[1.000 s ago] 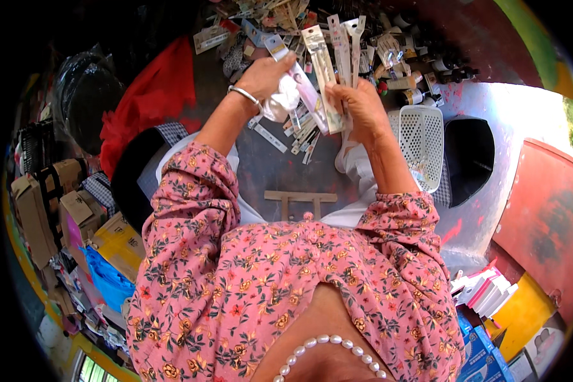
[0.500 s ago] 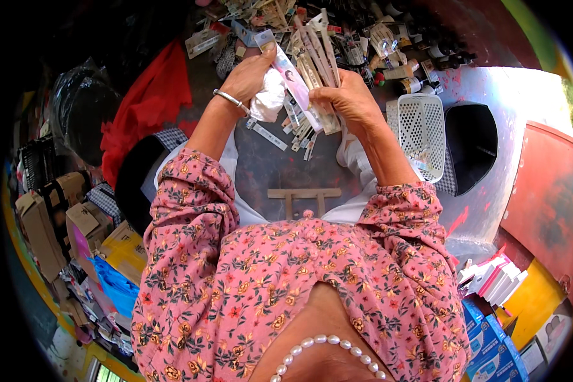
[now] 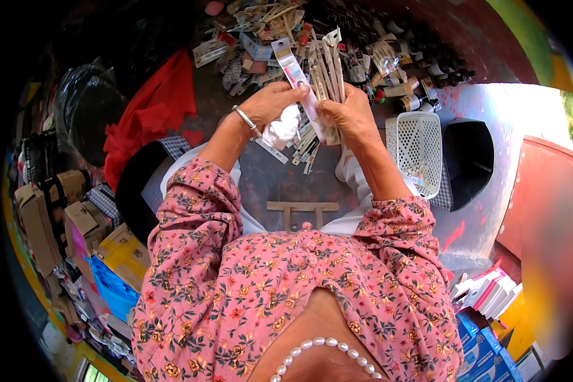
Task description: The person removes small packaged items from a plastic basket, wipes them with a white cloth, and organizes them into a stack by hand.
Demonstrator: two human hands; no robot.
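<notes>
My left hand (image 3: 268, 107) is closed, its thumb on a long, narrow pink-and-white packet (image 3: 289, 62) and a crumpled white cloth (image 3: 281, 130) bunched beneath its fingers. The packet's lower end meets my right hand (image 3: 351, 116). That hand is wrapped round a bundle of slim, clear-wrapped packets (image 3: 328, 67), which fan out upward past the thumb. What lies inside them is too small to tell. Below both hands, several loose slim packets (image 3: 307, 149) are scattered on the dark surface.
A large heap of small packages (image 3: 267, 28) spreads across the far side, with dark bottles (image 3: 449, 73) at its right. To the right stands a white perforated basket (image 3: 420, 124). Red cloth (image 3: 149, 118) lies left. Cardboard boxes (image 3: 41, 229) are stacked at far left.
Both hands have come lower and closer together. My left hand has slid down the pink packet, from its top toward its middle. The bundle stays in my right hand.
</notes>
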